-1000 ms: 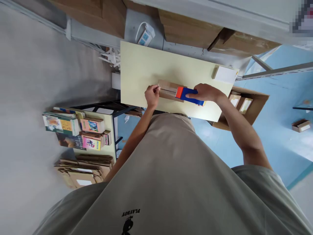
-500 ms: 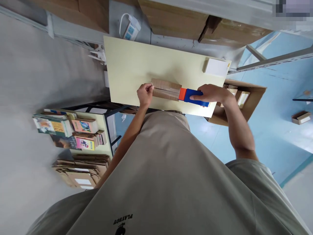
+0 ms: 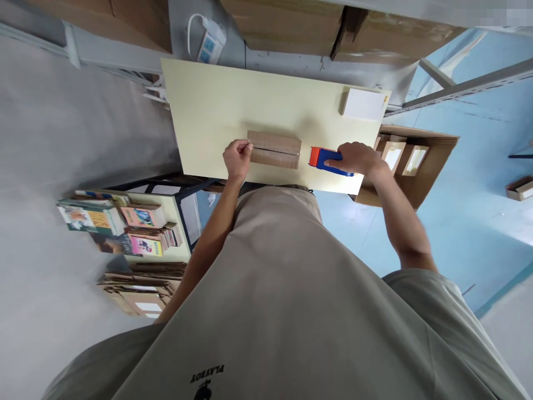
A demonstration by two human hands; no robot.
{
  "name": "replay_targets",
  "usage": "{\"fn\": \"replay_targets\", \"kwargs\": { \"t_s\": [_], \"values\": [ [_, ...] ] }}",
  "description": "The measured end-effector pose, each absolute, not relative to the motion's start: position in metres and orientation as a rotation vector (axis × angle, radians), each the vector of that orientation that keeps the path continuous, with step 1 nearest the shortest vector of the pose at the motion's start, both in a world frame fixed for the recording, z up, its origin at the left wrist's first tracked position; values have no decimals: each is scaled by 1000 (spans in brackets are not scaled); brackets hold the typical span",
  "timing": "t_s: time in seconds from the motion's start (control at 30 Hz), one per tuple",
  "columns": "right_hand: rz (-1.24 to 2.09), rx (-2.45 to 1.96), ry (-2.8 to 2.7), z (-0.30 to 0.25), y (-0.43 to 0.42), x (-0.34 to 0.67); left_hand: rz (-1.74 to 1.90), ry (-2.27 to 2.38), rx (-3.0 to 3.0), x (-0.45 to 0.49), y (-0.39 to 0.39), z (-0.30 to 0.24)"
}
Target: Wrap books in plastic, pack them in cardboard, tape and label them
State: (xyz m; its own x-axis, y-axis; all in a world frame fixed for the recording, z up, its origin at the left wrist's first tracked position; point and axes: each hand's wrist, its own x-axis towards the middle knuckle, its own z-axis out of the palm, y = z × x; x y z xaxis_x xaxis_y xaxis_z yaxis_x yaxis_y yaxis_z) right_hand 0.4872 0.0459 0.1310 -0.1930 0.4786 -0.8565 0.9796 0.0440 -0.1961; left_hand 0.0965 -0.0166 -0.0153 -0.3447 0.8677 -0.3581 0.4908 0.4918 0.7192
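Observation:
A small brown cardboard box [image 3: 275, 158] lies flat on the cream tabletop, a dark seam running along its length. At the box's left end, my left hand [image 3: 237, 158] is closed, with thumb and fingers pinching its edge. Whether a strip of tape is also between those fingertips is too small to tell. My right hand [image 3: 357, 158] grips a blue and orange tape dispenser [image 3: 327, 160] from above. The dispenser's orange front faces the box, with a gap of tabletop between them. No tape can be made out across that gap.
The cream table [image 3: 208, 105] carries a white box [image 3: 363, 104] at its far right corner. An open carton [image 3: 437, 166] holding small boxes stands beyond the right edge. A power strip [image 3: 211, 44] and large cartons [image 3: 287, 28] are behind; books [image 3: 144, 215] are at left.
My right hand has drawn the tape dispenser away from the box's right end, opening a gap. My left hand stays at the box's left end. The whole view has shifted slightly.

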Motion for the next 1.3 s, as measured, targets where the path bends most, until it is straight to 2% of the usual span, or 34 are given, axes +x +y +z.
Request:
{"fn": "replay_targets", "kwargs": {
  "t_s": [0.17,0.57,0.9,1.0,1.1,1.3],
  "values": [
    [-1020,1565,1720,106,32,460,656,1986,1158,96,-20,-18],
    [-981,1843,1640,90,-2,400,639,1976,1233,95,-19,-18],
    [-1023,2159,1448,137,-26,418,622,2001,1210,93,-14,-3],
    [-1053,2253,1461,160,-20,419,779,1945,1362,111,9,20],
    [-1024,2359,1584,184,-4,420,920,1720,1621,148,39,64],
    [-624,2453,2015,252,63,417,1129,1247,1925,231,99,178]
  ]
}}
